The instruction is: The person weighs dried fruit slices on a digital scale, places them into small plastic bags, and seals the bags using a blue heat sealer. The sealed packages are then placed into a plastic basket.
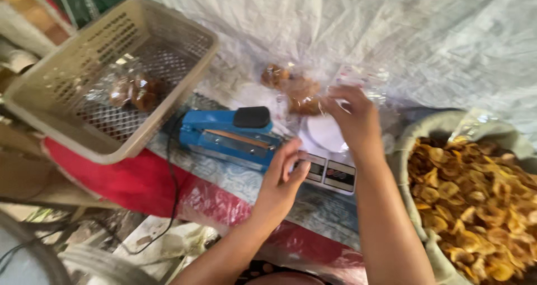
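My left hand (pixel 281 178) rests with its fingers on the front panel of a small white kitchen scale (pixel 330 170), holding nothing. Above the scale's round pan, my right hand (pixel 352 119) grips a clear plastic bag (pixel 363 79) at its top. Just beyond it lie clear bags of brown chips (pixel 293 88). A blue impulse heat sealer (pixel 229 135) with a black knob stands left of the scale, close to my left hand.
A beige plastic basket (pixel 67 103) at the left holds a few packed bags of chips (pixel 134 92). A large sack of yellow banana chips (pixel 475 198) is open at the right. A white woven sheet (pixel 391 27) covers the back. Red cloth (pixel 134 181) and a black cord (pixel 173 190) hang at the table's front.
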